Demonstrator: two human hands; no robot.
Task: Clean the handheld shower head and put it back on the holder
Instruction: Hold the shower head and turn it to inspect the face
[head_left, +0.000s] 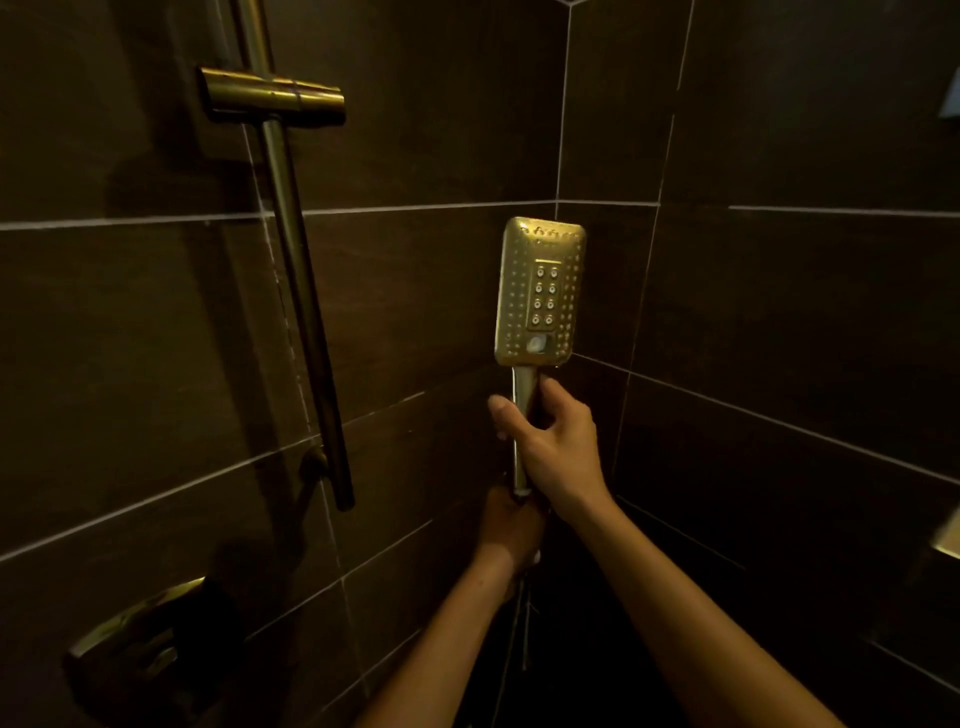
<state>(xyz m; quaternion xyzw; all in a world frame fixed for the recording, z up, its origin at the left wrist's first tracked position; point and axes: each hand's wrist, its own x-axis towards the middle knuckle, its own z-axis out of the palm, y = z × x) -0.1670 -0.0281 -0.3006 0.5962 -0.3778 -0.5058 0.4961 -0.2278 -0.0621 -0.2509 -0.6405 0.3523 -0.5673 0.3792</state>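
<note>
A gold rectangular shower head (540, 291) stands upright in front of the dark tiled corner, its nozzle face turned toward me. My right hand (550, 441) grips its handle just below the head. My left hand (511, 525) grips the bottom end of the handle where the hose (525, 618) joins and hangs down. The holder (272, 96), a brass bracket on the slide rail (304, 312), sits up and to the left with nothing in it.
Dark brown tiled walls (779, 312) meet in a corner behind the shower head. A brass mixer plate (140, 629) sits on the left wall low down. A brass fitting (948, 538) pokes in at the right edge.
</note>
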